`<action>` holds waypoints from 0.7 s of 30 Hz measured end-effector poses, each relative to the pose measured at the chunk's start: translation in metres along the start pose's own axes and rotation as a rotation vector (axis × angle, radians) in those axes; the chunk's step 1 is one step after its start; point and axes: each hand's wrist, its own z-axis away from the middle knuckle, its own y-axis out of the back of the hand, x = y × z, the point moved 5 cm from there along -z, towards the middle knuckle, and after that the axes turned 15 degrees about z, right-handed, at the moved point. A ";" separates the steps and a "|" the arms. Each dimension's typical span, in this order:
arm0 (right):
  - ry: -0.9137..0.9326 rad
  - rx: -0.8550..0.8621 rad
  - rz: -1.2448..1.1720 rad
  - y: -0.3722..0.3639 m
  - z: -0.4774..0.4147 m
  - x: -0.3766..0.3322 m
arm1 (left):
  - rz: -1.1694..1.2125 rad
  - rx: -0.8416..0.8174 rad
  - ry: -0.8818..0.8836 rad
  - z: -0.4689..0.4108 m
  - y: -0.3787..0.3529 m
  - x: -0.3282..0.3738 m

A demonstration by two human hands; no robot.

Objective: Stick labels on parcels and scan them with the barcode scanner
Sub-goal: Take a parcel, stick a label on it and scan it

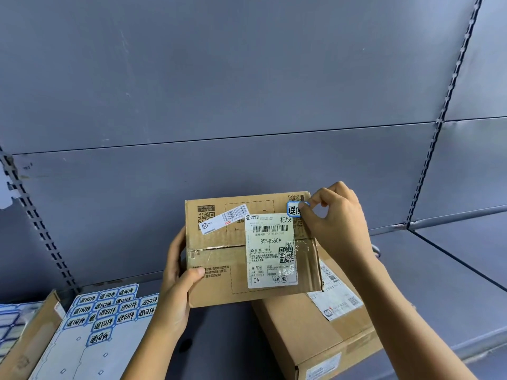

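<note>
Parcel [216, 272] sits tilted toward me above the shelf [428, 272], my left grip [178, 275] wrapped round its left edge to steady it while my right grip [338, 220] pinches the blue-bordered label [293, 210] against its top right corner, clear, I judge, of the barcode [270, 229].

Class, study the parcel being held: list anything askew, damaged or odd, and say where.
On the held box, the narrow barcode strip at upper left sits slanted, partly over a printed QR code. The tape along the middle seam is wrinkled and ragged.
</note>
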 end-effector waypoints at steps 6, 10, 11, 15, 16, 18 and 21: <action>-0.040 -0.004 -0.054 0.000 -0.001 0.002 | 0.008 0.001 -0.002 0.000 0.002 -0.001; -0.112 -0.016 -0.207 -0.005 0.000 0.011 | 0.014 0.001 -0.003 0.001 0.004 -0.002; -0.145 -0.035 -0.265 -0.008 0.000 0.013 | 0.012 0.001 -0.002 0.001 0.004 -0.002; -0.343 -0.320 -0.763 -0.033 0.012 0.015 | 0.009 -0.008 -0.012 0.000 0.003 -0.002; -0.356 -0.390 -0.847 -0.037 0.015 0.012 | 0.012 -0.005 -0.013 0.000 0.003 -0.002; -0.358 -0.453 -0.891 -0.042 0.018 0.008 | 0.013 -0.001 -0.011 0.000 0.003 -0.002; -0.358 -0.503 -0.875 -0.049 0.020 0.005 | -0.001 -0.010 -0.014 0.001 0.002 -0.001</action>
